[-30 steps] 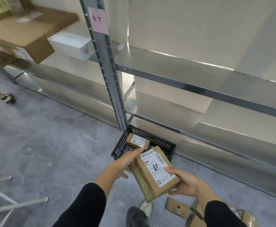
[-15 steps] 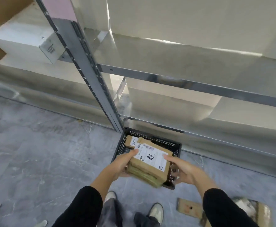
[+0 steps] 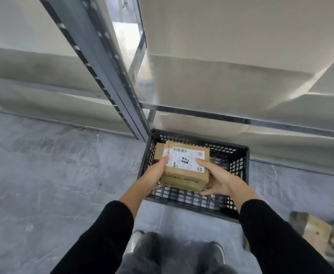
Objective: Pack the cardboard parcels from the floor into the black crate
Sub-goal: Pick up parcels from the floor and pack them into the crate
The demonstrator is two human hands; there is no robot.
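Observation:
A black mesh crate [image 3: 239,167] stands on the grey floor against the shelf's foot. Inside it, over the left half, I hold a brown cardboard parcel [image 3: 184,173] with a white shipping label on top. My left hand [image 3: 154,175] grips its left side with the thumb on the label. My right hand [image 3: 219,178] grips its right side, fingers under the bottom edge. Behind it at the crate's far left, a smaller cardboard parcel [image 3: 159,152] lies partly hidden.
A grey metal shelf upright [image 3: 106,76] slants down to the crate's far left corner, with low shelf boards behind. More cardboard parcels [image 3: 318,234] lie blurred on the floor at the right. My shoes and trousers [image 3: 174,250] are just before the crate.
I have bent closer over the crate. The parcel has gone from above the crate's near rim down and forward into the crate, with both hands still on it.

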